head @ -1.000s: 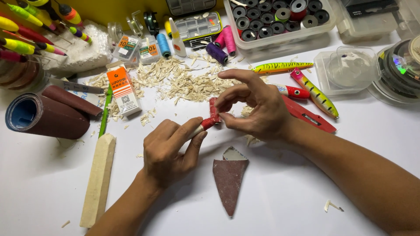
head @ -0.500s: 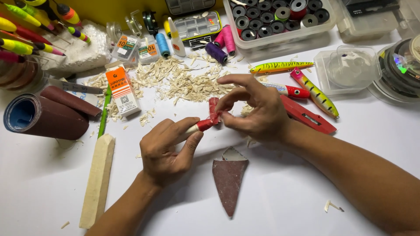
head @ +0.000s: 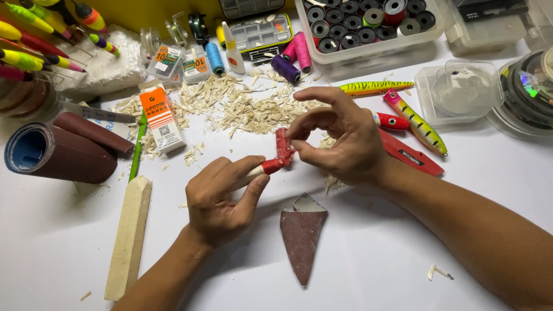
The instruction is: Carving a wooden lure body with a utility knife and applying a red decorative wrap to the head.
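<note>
On the far left of the white surface (head: pixel 69 253) lies a dark red roll of sandpaper (head: pixel 57 151), with a long pale wooden block (head: pixel 129 237) just below it. An upright orange-and-white box (head: pixel 162 118) stands near the heap of wood shavings (head: pixel 242 106). Your left hand (head: pixel 222 198) is curled nearly closed, thumb and fingers pinching the white end of a small red lure body (head: pixel 271 166) above the middle of the surface. Your right hand (head: pixel 340 135) pinches a strip of red sandpaper (head: pixel 283 145) against that body with thumb and forefinger, the other fingers arched loosely. Below lies a pointed scrap of dark sandpaper (head: pixel 302 236). To the right sit a yellow striped lure (head: pixel 375 87) and a clear lidded tub (head: pixel 464 92).
</note>
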